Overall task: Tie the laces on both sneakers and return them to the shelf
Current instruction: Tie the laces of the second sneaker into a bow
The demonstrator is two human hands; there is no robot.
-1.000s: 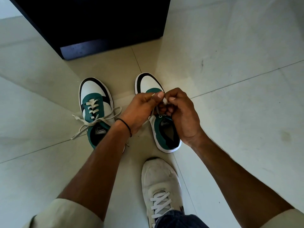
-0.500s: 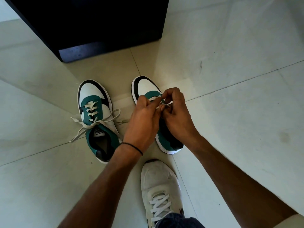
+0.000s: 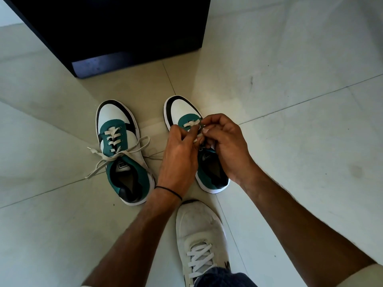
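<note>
On the pale tiled floor [image 3: 290, 100] before a dark shelf unit [image 3: 124, 27], the left hand [image 3: 178, 154] and right hand [image 3: 226, 146] pinch the right sneaker [image 3: 182, 108] laces, mid-knot. The left sneaker [image 3: 116, 121] lies beside, laces loose: next to tie.

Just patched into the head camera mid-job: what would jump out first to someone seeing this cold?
Both hands, the left hand and right hand, meet over the right sneaker at centre, pinching its lace. Beside it on the left, the other sneaker sits with its laces loose and splayed over the floor. A dark cabinet fills the top.
</note>
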